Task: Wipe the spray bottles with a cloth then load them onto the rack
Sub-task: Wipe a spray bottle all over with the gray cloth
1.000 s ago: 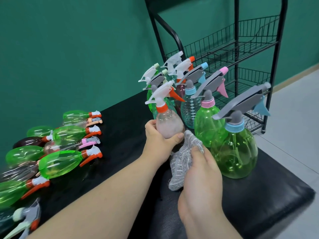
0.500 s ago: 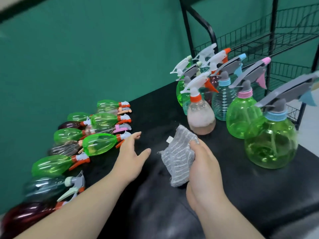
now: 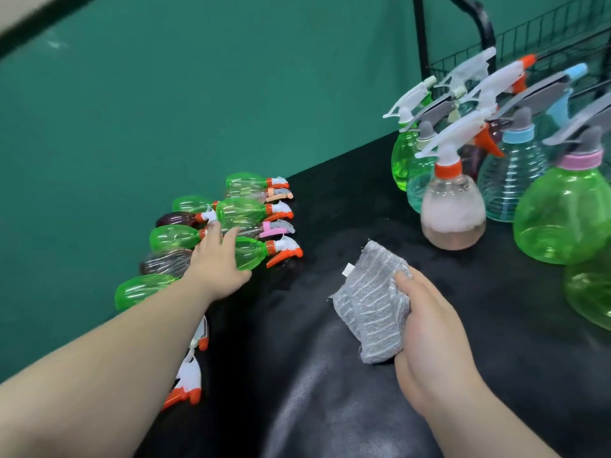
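Several spray bottles lie on their sides in a heap at the left of the black table [image 3: 330, 375]. My left hand [image 3: 216, 262] rests on a lying green bottle with an orange trigger [image 3: 254, 254], fingers spread over its body, not closed around it. My right hand [image 3: 426, 322] grips a folded grey striped cloth [image 3: 372, 302] above the table's middle. Upright bottles stand at the right: a clear bottle with an orange collar [image 3: 453, 216] in front, green ones [image 3: 562, 216] beside it. The black wire rack [image 3: 542, 44] rises behind them.
A teal wall [image 3: 165, 94] runs along the table's far side, close behind the lying bottles. More bottles lie under my left forearm, with white and orange triggers [image 3: 186, 385] showing. A large green bottle [image 3: 591, 292] is cut off at the right edge.
My left hand let go of the clear upright bottle and reached left onto the lying green bottle. The right hand kept the cloth, lifting it off that bottle. The view swung left.
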